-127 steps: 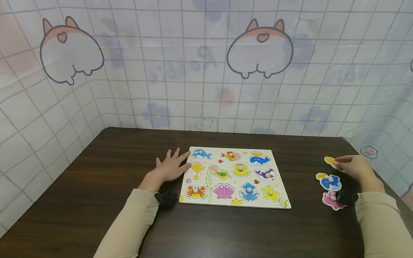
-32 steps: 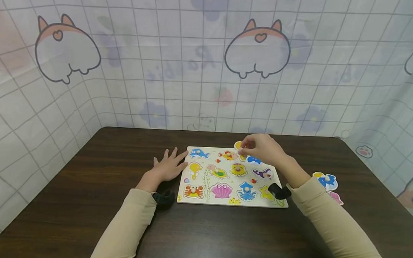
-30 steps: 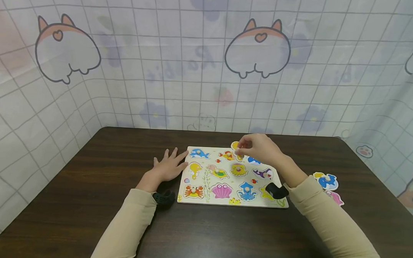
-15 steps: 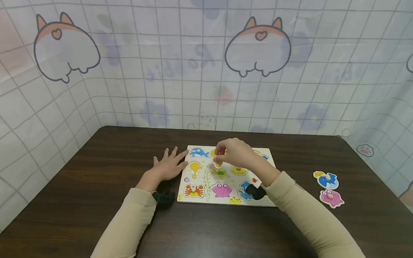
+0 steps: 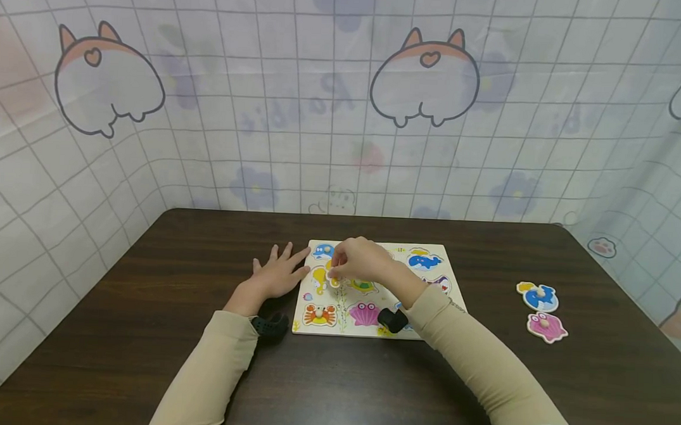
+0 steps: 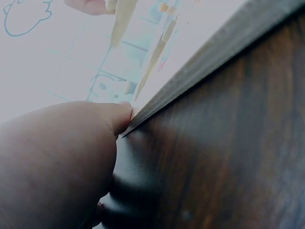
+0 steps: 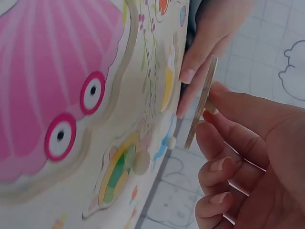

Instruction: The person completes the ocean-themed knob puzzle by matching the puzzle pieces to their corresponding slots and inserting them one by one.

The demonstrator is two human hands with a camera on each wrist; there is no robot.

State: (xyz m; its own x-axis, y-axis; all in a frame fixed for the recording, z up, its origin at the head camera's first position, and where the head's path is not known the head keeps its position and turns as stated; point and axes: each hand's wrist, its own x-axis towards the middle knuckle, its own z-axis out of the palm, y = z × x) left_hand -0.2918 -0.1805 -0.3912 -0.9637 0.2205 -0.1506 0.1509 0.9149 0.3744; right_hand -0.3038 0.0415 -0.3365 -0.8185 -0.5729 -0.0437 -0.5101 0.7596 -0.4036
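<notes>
My right hand (image 5: 361,259) pinches a yellow puzzle piece (image 5: 334,282) by its knob, tilted above the left part of a peg puzzle board (image 5: 364,332). The right wrist view shows this piece (image 7: 202,102) edge-on, apart from the board, so its picture is hidden. Below it on the board lies a yellow seahorse (image 5: 319,279). My left hand (image 5: 272,276) rests on the table with straight, spread fingers, beside the board's left edge. In the left wrist view a fingertip (image 6: 123,114) touches that edge. The turtle piece (image 7: 119,167) sits in the board with its knob up.
To the right on the dark table (image 5: 333,390) lie two loose pieces: a blue one with a yellow part (image 5: 541,298) and a pink one (image 5: 546,327). A crab piece (image 5: 319,315) sits at the board's lower left. A patterned curtain (image 5: 298,141) hangs behind the table.
My right hand picked up the yellow piece from the table's right side and carried it left across the board toward the seahorse. My left hand stays beside the board.
</notes>
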